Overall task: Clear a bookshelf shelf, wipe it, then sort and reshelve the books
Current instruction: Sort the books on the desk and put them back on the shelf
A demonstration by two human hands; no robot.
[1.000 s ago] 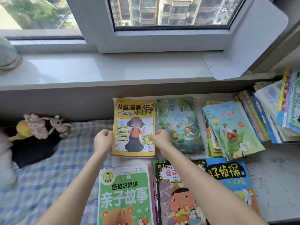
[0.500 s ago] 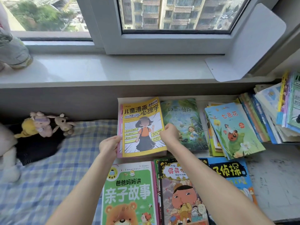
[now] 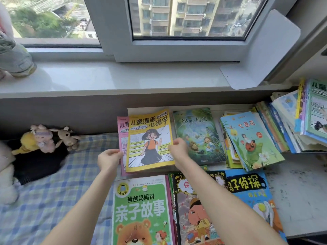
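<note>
A yellow comic book [image 3: 148,138] with a girl on its cover lies on top of a small stack, and a pink book [image 3: 122,131] peeks out beneath it on the left. My left hand [image 3: 108,159] grips the stack's lower left edge. At the yellow book's right edge, my right hand [image 3: 177,150] pinches it. A green forest book [image 3: 198,135] lies just to the right. Nearer to me lie a green bear book [image 3: 141,209], a dark cartoon book [image 3: 194,209] and a blue book [image 3: 251,191].
A fanned pile topped by a light blue flower book [image 3: 251,138] and a taller leaning stack [image 3: 307,117] fill the right. Plush toys [image 3: 44,138] sit on the checked blanket [image 3: 44,200] at left. The white windowsill [image 3: 123,78] runs behind; the speckled white surface [image 3: 297,191] shows at right.
The yellow book has slid right and turned a little, so the pink book under it now shows at the left. Both hands stayed on the stack's edges.
</note>
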